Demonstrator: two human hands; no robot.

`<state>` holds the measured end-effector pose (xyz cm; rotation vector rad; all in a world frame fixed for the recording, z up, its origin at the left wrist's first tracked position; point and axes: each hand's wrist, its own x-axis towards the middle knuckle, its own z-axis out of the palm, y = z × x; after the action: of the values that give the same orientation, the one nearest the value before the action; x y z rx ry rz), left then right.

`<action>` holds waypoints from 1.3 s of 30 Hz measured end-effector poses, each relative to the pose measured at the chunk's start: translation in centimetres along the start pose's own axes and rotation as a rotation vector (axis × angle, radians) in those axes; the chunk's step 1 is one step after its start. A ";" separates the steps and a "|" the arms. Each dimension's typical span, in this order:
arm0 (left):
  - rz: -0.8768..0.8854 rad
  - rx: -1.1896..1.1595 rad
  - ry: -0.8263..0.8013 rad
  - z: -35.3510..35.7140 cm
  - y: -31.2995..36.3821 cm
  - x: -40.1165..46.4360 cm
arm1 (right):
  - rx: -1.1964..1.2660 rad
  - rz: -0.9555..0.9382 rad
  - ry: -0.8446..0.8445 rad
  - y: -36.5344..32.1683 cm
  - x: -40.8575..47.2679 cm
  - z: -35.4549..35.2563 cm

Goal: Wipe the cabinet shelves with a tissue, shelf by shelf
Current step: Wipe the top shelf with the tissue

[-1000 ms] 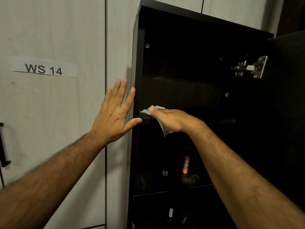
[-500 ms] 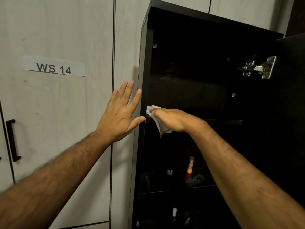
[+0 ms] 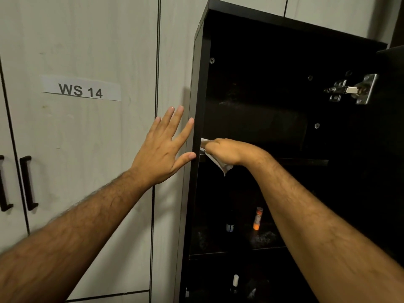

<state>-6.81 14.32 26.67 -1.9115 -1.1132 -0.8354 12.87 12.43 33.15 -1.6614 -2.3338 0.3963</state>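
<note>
A tall black cabinet (image 3: 262,62) stands with its door swung to the right. My right hand (image 3: 225,150) presses a white tissue (image 3: 219,166) flat on the upper shelf (image 3: 303,161), at its far left end against the side panel. Part of the tissue hangs over the shelf's front edge. My left hand (image 3: 162,149) lies flat with fingers spread against the cabinet's outer left side (image 3: 193,193), holding nothing.
Lower shelves hold small items: an orange-capped tube (image 3: 257,218), a dark bottle (image 3: 230,224), a white bottle (image 3: 235,281). A metal hinge (image 3: 352,89) sticks out at upper right. Pale cupboard doors with black handles (image 3: 27,182) and a "WS 14" label (image 3: 82,88) fill the left.
My right hand slid the tissue leftward along the shelf to the cabinet's side panel. The left hand stayed braced on the cabinet side. The view shifted slightly.
</note>
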 end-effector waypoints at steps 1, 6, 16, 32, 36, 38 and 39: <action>-0.002 0.003 -0.001 0.0 0.0 0.0 | -0.014 -0.012 -0.016 -0.2 0.1 -0.1; -0.020 -0.033 -0.028 0.3 0.2 0.0 | 0.035 -0.072 0.005 0.1 -0.5 -0.2; -0.058 -0.062 -0.023 -0.2 0.9 -0.4 | 0.169 -0.219 0.086 4.2 -2.9 -1.3; -0.178 -0.037 -0.071 -1.2 2.4 -1.0 | -0.232 -0.344 0.241 7.0 -2.9 0.0; -0.217 -0.068 -0.060 -1.3 3.3 -1.2 | -0.282 -0.351 0.221 4.0 -2.0 0.8; -0.249 -0.077 -0.052 -1.2 3.8 -1.5 | -0.310 -0.382 0.269 2.2 -1.9 1.8; -0.269 -0.075 -0.049 -1.2 4.1 -1.6 | -0.317 -0.386 0.310 1.7 -1.8 2.3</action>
<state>-3.98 11.30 24.85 -1.8765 -1.4090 -0.9918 14.14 11.08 30.35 -1.2259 -2.4806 -0.2984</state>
